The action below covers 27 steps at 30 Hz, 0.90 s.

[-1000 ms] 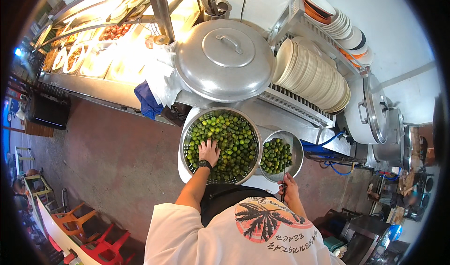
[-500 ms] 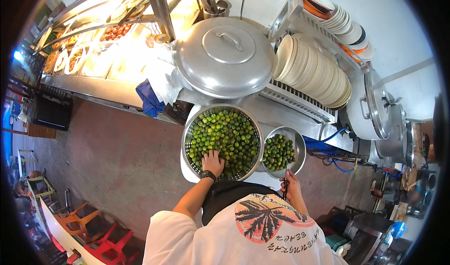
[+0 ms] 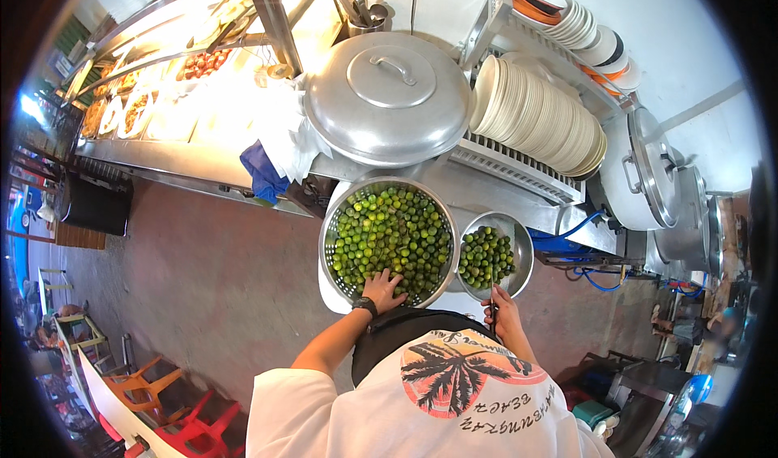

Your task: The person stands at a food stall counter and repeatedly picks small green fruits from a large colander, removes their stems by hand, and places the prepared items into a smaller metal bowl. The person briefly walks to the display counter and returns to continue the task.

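A large perforated metal colander [image 3: 327,255] in front of me is heaped with small green limes [image 3: 389,231]. My left hand [image 3: 383,289] rests on the limes at the colander's near side, fingers spread and partly bent; whether a lime sits under them is hidden. To the right, a smaller metal bowl [image 3: 525,255] holds a pile of the same limes [image 3: 485,255]. At that bowl's near rim, my right hand [image 3: 506,314] is closed around the dark handle of a knife [image 3: 492,316], its thin blade pointing away from me over the bowl.
Behind the colander sits a big lidded aluminium pot [image 3: 387,101] on a steel counter. A dish rack [image 3: 519,170] with many cream plates [image 3: 539,117] stands right of it, with more lidded pots [image 3: 640,170] beyond. Lit food trays [image 3: 138,113] fill the left counter; a blue cloth [image 3: 263,173] hangs there.
My left hand has moved a little right and toward the colander's near rim. The right hand keeps its hold on the knife by the bowl. The whole view has shifted slightly.
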Each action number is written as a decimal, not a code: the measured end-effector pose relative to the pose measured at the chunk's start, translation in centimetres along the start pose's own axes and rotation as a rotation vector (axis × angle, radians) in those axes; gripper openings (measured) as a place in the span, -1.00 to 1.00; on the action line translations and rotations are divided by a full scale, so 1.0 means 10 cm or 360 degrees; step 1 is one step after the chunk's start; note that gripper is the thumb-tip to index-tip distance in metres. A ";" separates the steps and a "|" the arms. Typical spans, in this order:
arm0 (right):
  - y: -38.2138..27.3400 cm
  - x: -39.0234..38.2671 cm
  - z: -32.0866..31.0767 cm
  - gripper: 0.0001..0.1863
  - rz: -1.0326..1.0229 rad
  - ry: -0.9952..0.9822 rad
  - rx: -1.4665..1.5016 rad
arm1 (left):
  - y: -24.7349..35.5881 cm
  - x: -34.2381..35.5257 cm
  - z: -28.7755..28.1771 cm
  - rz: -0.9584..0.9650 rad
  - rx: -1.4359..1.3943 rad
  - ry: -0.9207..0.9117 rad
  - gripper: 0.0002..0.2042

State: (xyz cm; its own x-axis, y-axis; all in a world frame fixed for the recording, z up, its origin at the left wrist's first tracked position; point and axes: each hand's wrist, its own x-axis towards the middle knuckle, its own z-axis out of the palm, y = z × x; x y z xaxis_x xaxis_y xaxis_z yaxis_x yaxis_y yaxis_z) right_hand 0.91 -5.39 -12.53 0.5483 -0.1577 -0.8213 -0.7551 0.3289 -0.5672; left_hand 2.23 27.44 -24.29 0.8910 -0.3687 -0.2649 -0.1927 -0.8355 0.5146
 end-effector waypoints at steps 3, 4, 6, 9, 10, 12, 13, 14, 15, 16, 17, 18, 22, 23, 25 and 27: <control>0.01 0.00 0.03 -0.48 -0.0020 -0.0016 0.0008 | 0.06 0.07 0.06 0.0017 0.0003 -0.0011 -0.51; 0.01 0.00 0.03 -0.49 -0.0025 -0.0019 0.0011 | 0.04 0.07 0.09 0.0030 -0.0051 0.0018 -0.51; 0.02 -0.01 0.03 -0.50 -0.0020 -0.0020 0.0037 | 0.02 0.08 0.14 0.0053 -0.0161 0.0073 -0.52; 0.06 0.03 -0.01 -0.47 -0.0026 -0.0030 0.0059 | 0.01 0.11 0.21 0.0129 -0.0226 0.0181 -0.56; 0.07 0.04 -0.03 -0.45 -0.0029 -0.0035 0.0062 | 0.02 0.10 0.20 0.0112 -0.0230 0.0193 -0.56; 0.08 0.03 -0.05 -0.44 -0.0033 -0.0025 0.0080 | 0.04 0.09 0.18 0.0073 -0.0243 0.0222 -0.57; 0.08 0.02 -0.05 -0.44 -0.0035 -0.0021 0.0087 | 0.04 0.11 0.19 0.0059 -0.0216 0.0217 -0.56; 0.08 0.02 -0.06 -0.44 -0.0036 -0.0026 0.0090 | 0.04 0.12 0.21 0.0044 -0.0189 0.0212 -0.56; 0.08 0.03 -0.06 -0.44 -0.0036 -0.0032 0.0091 | 0.06 0.13 0.19 0.0026 -0.0163 0.0208 -0.55; 0.08 0.02 -0.06 -0.44 -0.0036 -0.0039 0.0091 | 0.08 0.13 0.16 -0.0004 -0.0165 0.0140 -0.55; 0.08 0.01 -0.06 -0.44 -0.0035 -0.0032 0.0082 | 0.11 0.15 0.12 -0.0034 -0.0167 0.0072 -0.55; 0.07 0.00 -0.04 -0.44 -0.0037 -0.0028 0.0074 | 0.13 0.16 0.07 -0.0063 -0.0167 0.0006 -0.55; 0.07 0.01 -0.05 -0.44 -0.0042 -0.0034 0.0072 | 0.14 0.14 0.07 -0.0035 -0.0010 -0.0101 -0.55; 0.06 0.01 -0.05 -0.44 -0.0051 -0.0039 0.0082 | 0.11 0.14 0.09 -0.0028 -0.0015 -0.0141 -0.55; 0.03 0.00 -0.03 -0.44 -0.0060 -0.0052 0.0092 | 0.05 0.12 0.16 0.0039 0.0038 -0.0071 -0.55; 0.03 -0.02 -0.02 -0.43 -0.0058 -0.0042 0.0087 | 0.04 0.11 0.18 0.0034 0.0023 -0.0074 -0.56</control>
State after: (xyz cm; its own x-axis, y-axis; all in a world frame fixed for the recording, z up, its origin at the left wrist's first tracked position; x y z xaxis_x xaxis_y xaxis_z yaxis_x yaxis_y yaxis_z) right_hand 0.55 -5.43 -12.52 0.5849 -0.1460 -0.7978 -0.7141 0.3739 -0.5919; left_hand 2.40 26.00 -25.82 0.8666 -0.4049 -0.2916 -0.2180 -0.8328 0.5088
